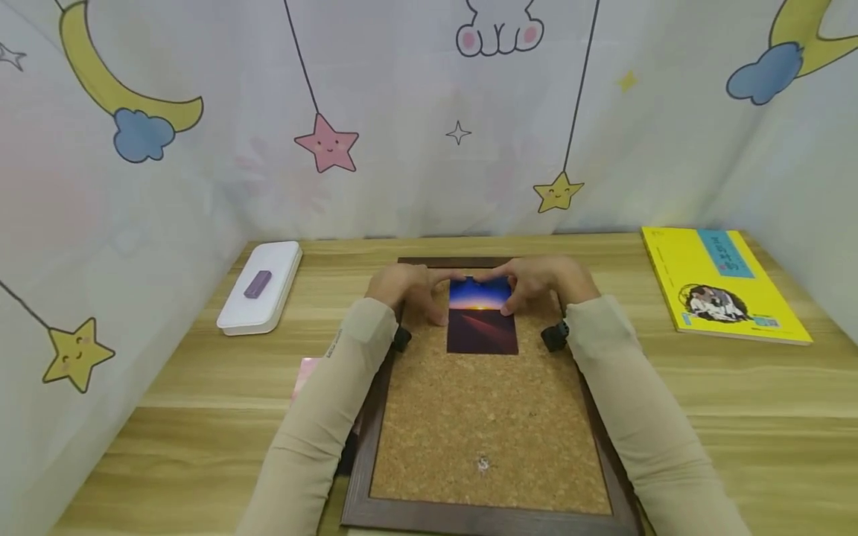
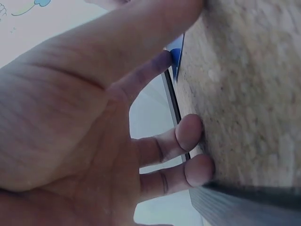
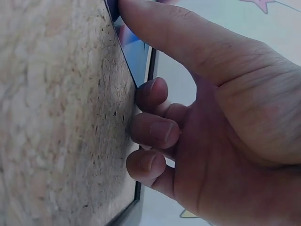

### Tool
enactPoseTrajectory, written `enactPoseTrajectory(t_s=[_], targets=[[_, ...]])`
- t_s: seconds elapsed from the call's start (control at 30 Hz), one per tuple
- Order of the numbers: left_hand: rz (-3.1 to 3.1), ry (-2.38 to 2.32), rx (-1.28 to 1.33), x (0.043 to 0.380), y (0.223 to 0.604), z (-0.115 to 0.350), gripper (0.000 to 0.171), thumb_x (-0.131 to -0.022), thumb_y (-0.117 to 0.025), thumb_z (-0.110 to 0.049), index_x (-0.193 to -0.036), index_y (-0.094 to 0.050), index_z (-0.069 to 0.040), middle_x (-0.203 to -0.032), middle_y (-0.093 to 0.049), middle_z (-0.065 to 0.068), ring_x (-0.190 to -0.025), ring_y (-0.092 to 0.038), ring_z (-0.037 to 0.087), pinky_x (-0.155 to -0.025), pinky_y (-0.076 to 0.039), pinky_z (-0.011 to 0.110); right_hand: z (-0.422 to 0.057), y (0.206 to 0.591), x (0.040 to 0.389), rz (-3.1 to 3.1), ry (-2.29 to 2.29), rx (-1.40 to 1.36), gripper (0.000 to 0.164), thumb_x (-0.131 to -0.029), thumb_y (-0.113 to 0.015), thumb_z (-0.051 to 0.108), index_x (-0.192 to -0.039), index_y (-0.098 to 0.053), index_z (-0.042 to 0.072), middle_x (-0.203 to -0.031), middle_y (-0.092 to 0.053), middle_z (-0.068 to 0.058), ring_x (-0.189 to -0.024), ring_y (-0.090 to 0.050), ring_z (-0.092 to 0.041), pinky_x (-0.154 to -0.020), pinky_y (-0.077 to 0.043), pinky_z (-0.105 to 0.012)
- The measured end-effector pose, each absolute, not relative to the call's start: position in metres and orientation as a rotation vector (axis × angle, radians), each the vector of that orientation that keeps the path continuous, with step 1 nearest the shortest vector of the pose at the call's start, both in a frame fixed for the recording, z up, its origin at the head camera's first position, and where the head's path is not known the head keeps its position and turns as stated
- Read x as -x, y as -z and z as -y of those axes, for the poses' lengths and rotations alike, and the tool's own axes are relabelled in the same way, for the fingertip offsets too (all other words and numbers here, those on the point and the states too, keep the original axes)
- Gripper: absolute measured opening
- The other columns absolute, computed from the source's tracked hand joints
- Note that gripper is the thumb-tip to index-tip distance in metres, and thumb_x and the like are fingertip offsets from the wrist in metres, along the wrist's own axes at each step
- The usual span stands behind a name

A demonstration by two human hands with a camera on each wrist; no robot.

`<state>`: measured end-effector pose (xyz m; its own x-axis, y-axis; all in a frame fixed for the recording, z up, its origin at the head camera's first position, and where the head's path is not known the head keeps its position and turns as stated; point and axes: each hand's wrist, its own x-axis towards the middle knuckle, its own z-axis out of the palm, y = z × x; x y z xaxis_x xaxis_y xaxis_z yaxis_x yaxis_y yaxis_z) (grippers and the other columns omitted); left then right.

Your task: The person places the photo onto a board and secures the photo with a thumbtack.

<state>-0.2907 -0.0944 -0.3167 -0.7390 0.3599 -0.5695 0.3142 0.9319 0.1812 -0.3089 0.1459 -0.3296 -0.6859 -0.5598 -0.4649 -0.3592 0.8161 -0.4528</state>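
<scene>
A photo card (image 1: 481,331) with a blue and orange sunset over dark ground lies on the upper part of a cork board (image 1: 489,417) framed in dark brown. My left hand (image 1: 405,286) reaches its index finger to the card's top edge; its thumb is on the cork by the card's left side. From the other side, my right hand (image 1: 544,278) touches the top edge with its index finger and presses its thumb at the card's right edge. Its other fingers (image 3: 153,129) bend against the cork. A small dark spot shows between the index fingertips, too small to identify.
A white case (image 1: 258,313) with a small purple block (image 1: 258,284) on it stands at the left. A yellow book (image 1: 704,260) lies at the right. Something pink (image 1: 304,372) is partly hidden by my left sleeve. A small whitish thing (image 1: 483,464) is low on the cork.
</scene>
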Motion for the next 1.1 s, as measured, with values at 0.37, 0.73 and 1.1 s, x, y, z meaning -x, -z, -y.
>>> enactPoseTrajectory(t_s=[0.37,0.73,1.1], targets=[[-2.493,-0.052,-0.546,0.287,0.314,0.093,0.087,-0.088,-0.072,-0.053,-0.157,-0.018,-0.050,-0.162,-0.026,0.012,-0.141,-0.036,0.033,-0.099,-0.045,0.052,-0.156,0.326,0.292,-2.361,0.320,0.720,0.080,-0.094,-0.072,0.026,-0.160,-0.027,0.030,-0.124,-0.062,-0.012,-0.100,-0.058,-0.019,-0.085,-0.047,-0.038],[-2.484,-0.053,-0.659,0.271,0.315,0.092,0.081,-0.095,-0.070,-0.029,-0.160,-0.022,-0.030,-0.164,-0.022,0.006,-0.148,-0.026,0.028,-0.114,-0.032,0.049,-0.167,0.331,0.266,-2.408,0.308,0.802,0.079,-0.093,-0.073,0.019,-0.159,-0.030,0.020,-0.157,-0.028,-0.025,-0.140,-0.034,-0.043,-0.106,-0.039,-0.056],[-2.530,0.259,-0.728,0.263,0.310,0.096,0.083,-0.091,-0.074,-0.035,-0.159,-0.026,-0.028,-0.142,-0.053,0.011,-0.126,-0.051,0.025,-0.103,-0.043,0.042,-0.184,0.331,0.253,-2.512,0.348,0.955,0.067,-0.092,-0.075,0.021,-0.151,-0.046,0.014,-0.134,-0.046,-0.029,-0.120,-0.047,-0.043,-0.095,-0.044,-0.056]])
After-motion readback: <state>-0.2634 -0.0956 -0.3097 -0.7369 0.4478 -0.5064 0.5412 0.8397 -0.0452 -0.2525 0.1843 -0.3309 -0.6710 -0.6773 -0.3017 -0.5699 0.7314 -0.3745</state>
